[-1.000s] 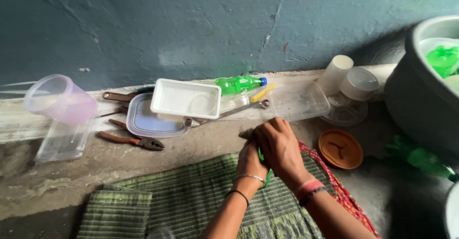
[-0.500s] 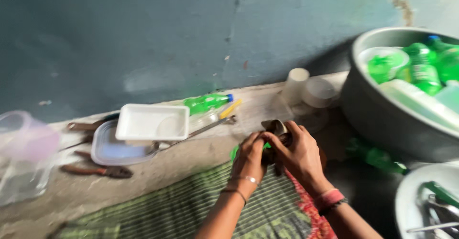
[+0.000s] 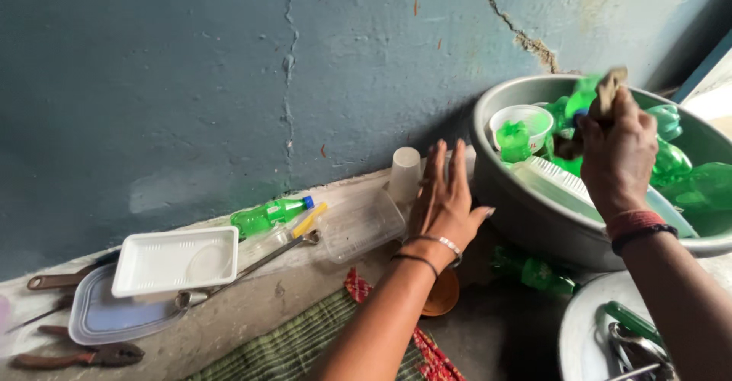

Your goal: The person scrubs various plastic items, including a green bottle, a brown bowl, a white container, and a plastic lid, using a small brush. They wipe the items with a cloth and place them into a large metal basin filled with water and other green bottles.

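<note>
1. Tipping the big grey basin (image 3: 534, 232) is your largest risk: it sits at 3 o'clock, heaped with green plastic bottles (image 3: 690, 187) and a white cup (image 3: 526, 118), and it seems to rest partly on a green bottle (image 3: 537, 273) lying under its near rim. Lean on that rim and the load could shift.
2. Your right hand (image 3: 619, 148) is closed around a small brownish, green-edged object (image 3: 608, 91), held over the basin at 2 o'clock. What the object is, I cannot tell. The grip looks high and narrow, so it could slip and vanish among the bottles.
3. Your left hand (image 3: 446, 202) is spread flat with fingers straight, holding nothing, hovering at 12 o'clock just in front of the pale tumbler (image 3: 405, 174) and beside the clear tub (image 3: 358, 228). A careless sweep would knock the tumbler over.
4. Along the ledge at 9 o'clock lie a white tray (image 3: 174, 260), a wrench (image 3: 252, 268) and pliers (image 3: 76, 356); a dragged forearm could scatter them.
5. The orange lid (image 3: 442, 296) under your left wrist is half hidden and easy to crush.
</note>
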